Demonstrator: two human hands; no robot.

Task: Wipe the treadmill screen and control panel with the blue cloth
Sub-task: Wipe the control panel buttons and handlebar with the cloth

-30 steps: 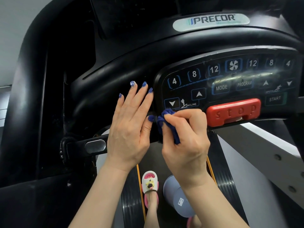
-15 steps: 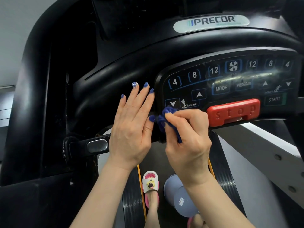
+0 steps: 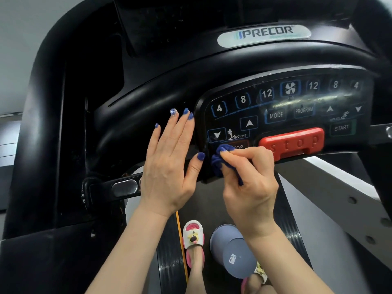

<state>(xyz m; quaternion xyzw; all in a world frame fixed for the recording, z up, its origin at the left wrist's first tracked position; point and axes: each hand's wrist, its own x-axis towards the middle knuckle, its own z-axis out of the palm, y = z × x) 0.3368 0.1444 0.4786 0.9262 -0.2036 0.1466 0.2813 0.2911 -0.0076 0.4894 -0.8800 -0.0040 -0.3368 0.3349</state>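
The right hand has its grip pinched tight on the blue cloth, which is bunched into a small wad between thumb and fingertips and pressed against the lower left corner of the control panel, just over a small button whose label is half hidden. The left hand lies flat, fingers straight and spread a little, resting on the black console housing just left of the panel, holding nothing.

The wad sits right of centre in the frame, below the incline arrows and just left of the red stop bar. Streaky glare shows across the upper right keys (whether smear or reflection I cannot tell).

The risk here is pressure on live buttons: a firm rub may trigger a key, and the person's slippered foot and a grey bucket sit on the belt at the bottom of the frame. A wad this small also covers little surface, so patches could be missed.
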